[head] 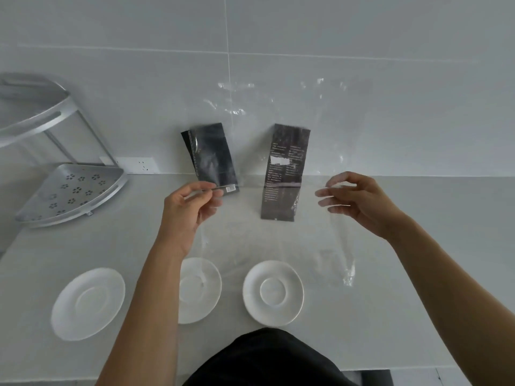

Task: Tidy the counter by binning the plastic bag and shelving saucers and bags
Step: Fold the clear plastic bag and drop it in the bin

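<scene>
A large clear plastic bag is stretched in the air over the counter. My left hand pinches its left edge and my right hand pinches its right edge. Seen through the film, two black pouches lean against the tiled wall: the left black pouch is plain and glossy, the right black pouch carries small white print. Three white saucers lie near the front edge: the left saucer, the middle saucer partly under my left forearm, and the right saucer.
A two-tier metal corner shelf with a perforated lower tray stands at the back left of the grey counter. A white wall socket sits low on the wall beside it. My dark clothing shows at the bottom.
</scene>
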